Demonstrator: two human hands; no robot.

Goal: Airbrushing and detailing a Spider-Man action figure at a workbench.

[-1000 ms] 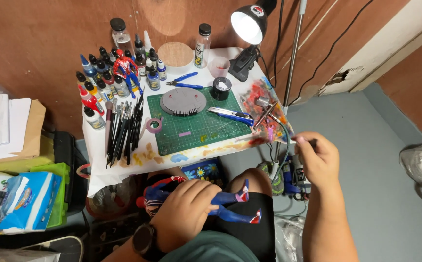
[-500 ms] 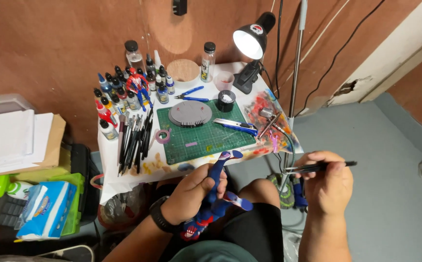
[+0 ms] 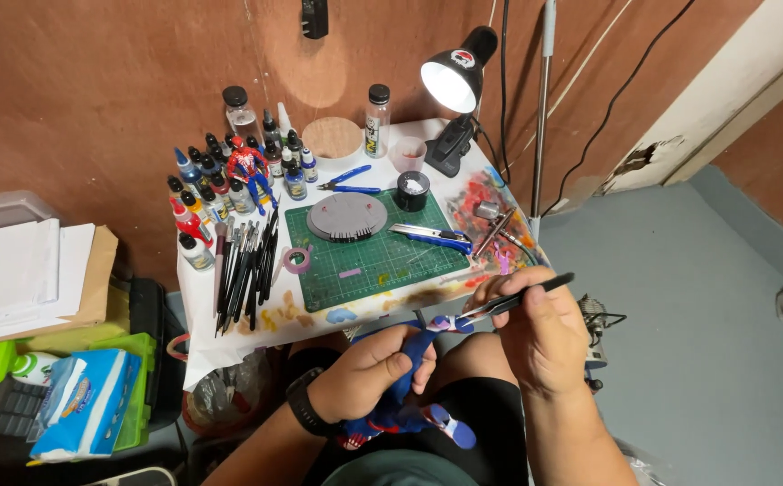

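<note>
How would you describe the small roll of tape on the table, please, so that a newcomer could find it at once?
Start at the green cutting mat in the middle of the small white table. At the mat's left edge, between it and the row of dark brushes, lies the roll of tape. It is the only small pinkish-purple ring there, lying flat with an open centre.

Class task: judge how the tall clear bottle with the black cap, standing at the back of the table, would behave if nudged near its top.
The tall clear bottle stands upright on a narrow base, so it probably tips easily. It is round, so once down it would likely roll. It looks rigid, not squashy; whether it is glass or plastic cannot be told.
</note>
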